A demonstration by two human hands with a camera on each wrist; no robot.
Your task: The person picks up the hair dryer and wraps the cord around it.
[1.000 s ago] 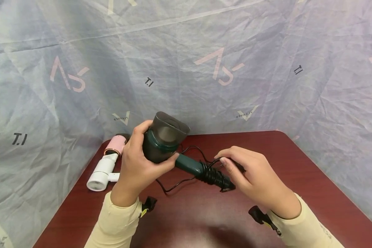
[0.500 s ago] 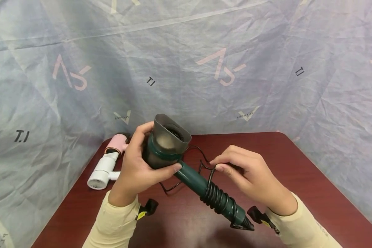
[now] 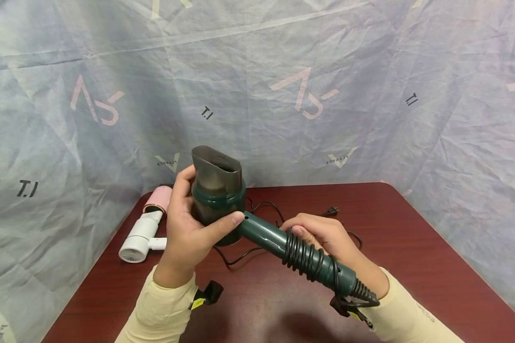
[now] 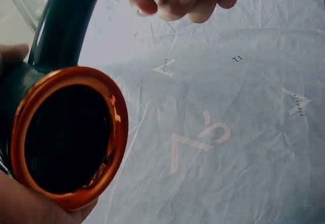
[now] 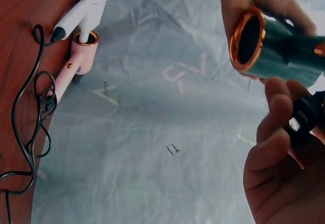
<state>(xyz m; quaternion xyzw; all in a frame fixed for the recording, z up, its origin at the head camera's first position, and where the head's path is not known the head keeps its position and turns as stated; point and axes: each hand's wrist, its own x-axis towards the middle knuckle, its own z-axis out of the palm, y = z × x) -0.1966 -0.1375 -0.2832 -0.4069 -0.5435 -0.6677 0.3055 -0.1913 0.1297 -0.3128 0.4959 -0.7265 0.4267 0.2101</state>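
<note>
A dark green hair dryer (image 3: 263, 236) with a smoky flat nozzle (image 3: 218, 178) is held up over the table, nozzle upward. My left hand (image 3: 182, 231) grips its barrel, thumb near the top of the handle. Black cord (image 3: 302, 257) is wound in several turns round the lower handle. Partly behind that handle, my right hand (image 3: 324, 233) curls its fingers round a black plug-like piece (image 5: 304, 115), seen in the right wrist view. The left wrist view shows the dryer's copper-coloured rear ring (image 4: 122, 132), with a black strand running from the handle to the right hand.
A white hair dryer (image 3: 138, 238) and a pink one (image 3: 159, 199) lie at the table's left side. Their black cords (image 5: 38, 82) trail over the dark red table (image 3: 369, 200). A black two-prong plug (image 3: 331, 211) shows beyond my right hand. Grey printed sheeting (image 3: 257, 95) surrounds the table.
The dryer's handle has swung out toward the lower right, and its nozzle has shifted slightly left. My right hand has gone from above the handle to behind it.
</note>
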